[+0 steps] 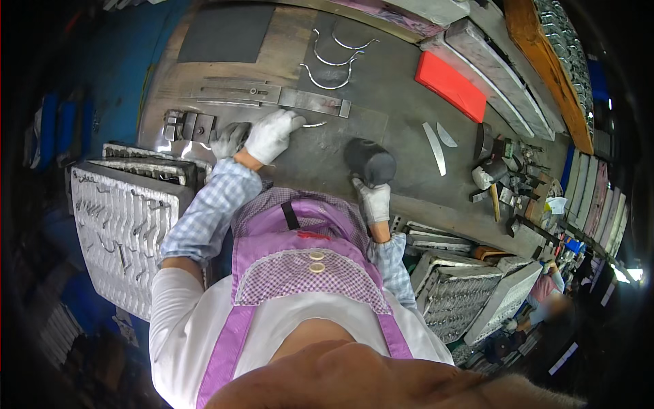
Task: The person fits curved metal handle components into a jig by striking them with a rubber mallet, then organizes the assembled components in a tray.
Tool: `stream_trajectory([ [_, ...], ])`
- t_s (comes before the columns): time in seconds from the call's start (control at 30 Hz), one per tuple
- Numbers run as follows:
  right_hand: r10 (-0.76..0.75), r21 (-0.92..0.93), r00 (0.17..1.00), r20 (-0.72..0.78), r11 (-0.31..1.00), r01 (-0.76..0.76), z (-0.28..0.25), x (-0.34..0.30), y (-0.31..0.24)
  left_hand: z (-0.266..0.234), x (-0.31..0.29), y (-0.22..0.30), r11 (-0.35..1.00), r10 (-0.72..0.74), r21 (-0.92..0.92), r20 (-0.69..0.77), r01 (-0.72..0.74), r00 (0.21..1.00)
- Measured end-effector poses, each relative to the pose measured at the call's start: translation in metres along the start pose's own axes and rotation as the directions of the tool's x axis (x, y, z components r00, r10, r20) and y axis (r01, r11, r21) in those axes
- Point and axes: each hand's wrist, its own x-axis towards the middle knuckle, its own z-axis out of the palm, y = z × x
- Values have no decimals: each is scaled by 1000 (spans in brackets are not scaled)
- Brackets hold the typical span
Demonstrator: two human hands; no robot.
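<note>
My left hand (271,138), in a white glove, is closed over the workbench. The bright tip of a thin metal piece (314,125) sticks out to the right of its fingers; the rest is hidden. A grey crumpled thing (229,139), perhaps a glove, lies against that hand's left side. Beside it sits a small metal block fixture (189,127). My right hand (375,202), also white-gloved, is wrapped round a mallet whose black head (371,162) is over the bench top. Just beyond my left hand lies a long flat metal bar (310,102).
Curved metal rods (332,83) lie at the far side. A red block (451,85) and two pale blade-shaped pieces (434,148) are to the right, before a pile of hand tools (504,174). Racks of metal parts (122,221) stand near left, others (458,300) near right.
</note>
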Motion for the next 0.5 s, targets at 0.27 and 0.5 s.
stream_trajectory([
  [0.27,-268,-255,961,-66,936,243,5,-2,3,-2,3,14,998,24,58,-30,-22,999],
  [0.5,-273,-345,961,-42,907,242,1,6,28,-3,4,4,968,78,209,275,-139,958],
])
